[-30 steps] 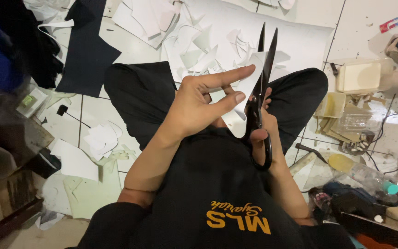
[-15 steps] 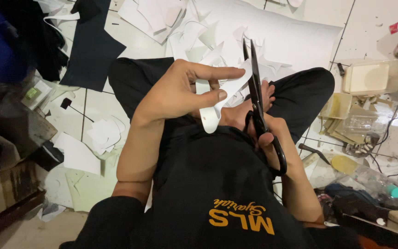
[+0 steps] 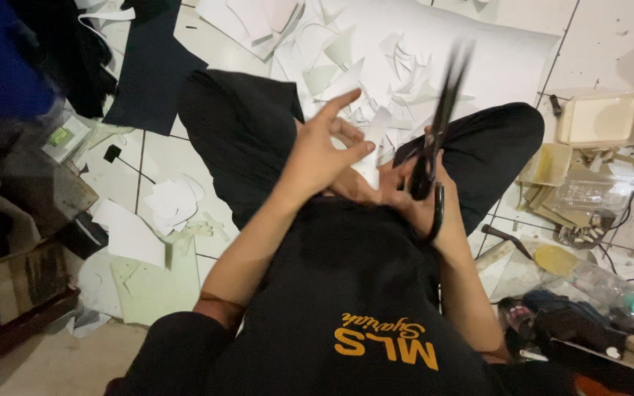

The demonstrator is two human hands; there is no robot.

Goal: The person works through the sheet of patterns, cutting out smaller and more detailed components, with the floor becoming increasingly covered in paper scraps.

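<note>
I see a cream lidded box (image 3: 597, 119) far right, contents hidden. My left hand (image 3: 322, 155) pinches a white paper piece (image 3: 370, 147), forefinger out; my right hand (image 3: 423, 198) grips black scissors (image 3: 438, 125) just right of it.

Black scissors (image 3: 434, 125): long blades motion-blurred, pointing toward 12 o'clock, handles low, gripped in the right hand (image 3: 416, 194). White paper piece (image 3: 370, 143): small, narrow, roughly upright, pinched by the left hand (image 3: 321, 158), at 9 o'clock of the blades.

Place: likely home workshop | tiled floor (image 3: 596, 44) | paper scraps (image 3: 174, 202)
</note>
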